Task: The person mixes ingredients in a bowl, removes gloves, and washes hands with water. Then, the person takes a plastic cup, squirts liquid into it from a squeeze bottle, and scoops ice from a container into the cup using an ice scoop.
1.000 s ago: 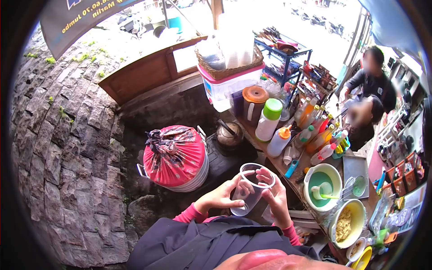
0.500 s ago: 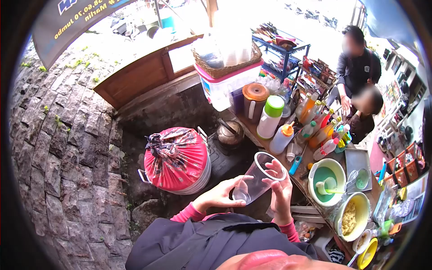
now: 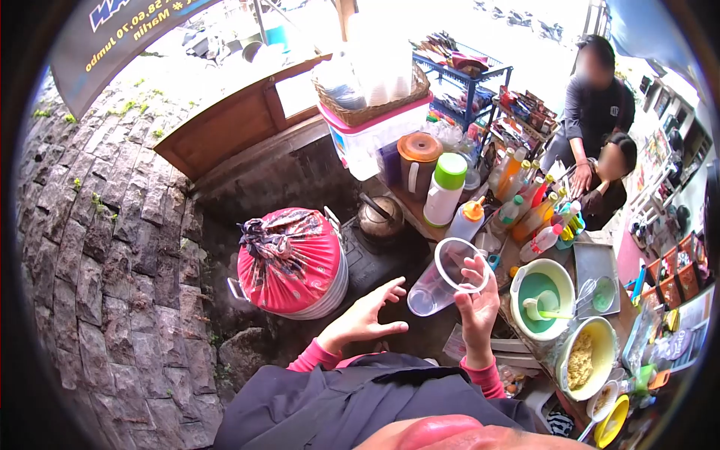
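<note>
A clear plastic cup (image 3: 433, 291) is tilted in front of my chest, its wide rim up and to the right. My right hand (image 3: 478, 311) grips it near the rim, fingers seen through the clear wall. Just left of the cup's base, my left hand (image 3: 366, 315) is open, thumb and fingers apart, not touching it. Beyond the cup stands a squeeze bottle (image 3: 466, 222) with an orange cap. Right of my right hand are a bowl of green liquid (image 3: 517, 300) with a ladle in it, and a bowl of yellowish batter-like food (image 3: 613, 352).
A large pot (image 3: 341, 279) covered with red cloth stands left, beside a kettle (image 3: 380, 219). Several bottles (image 3: 536, 221) and a green-lidded flask (image 3: 445, 191) crowd the table. A basket of cups (image 3: 360, 112) tops a white box. Two people (image 3: 600, 112) are at the far right.
My left hand has let go of the cup's base and opened, fingers spread. The cup has moved slightly right, held by my right hand alone.
</note>
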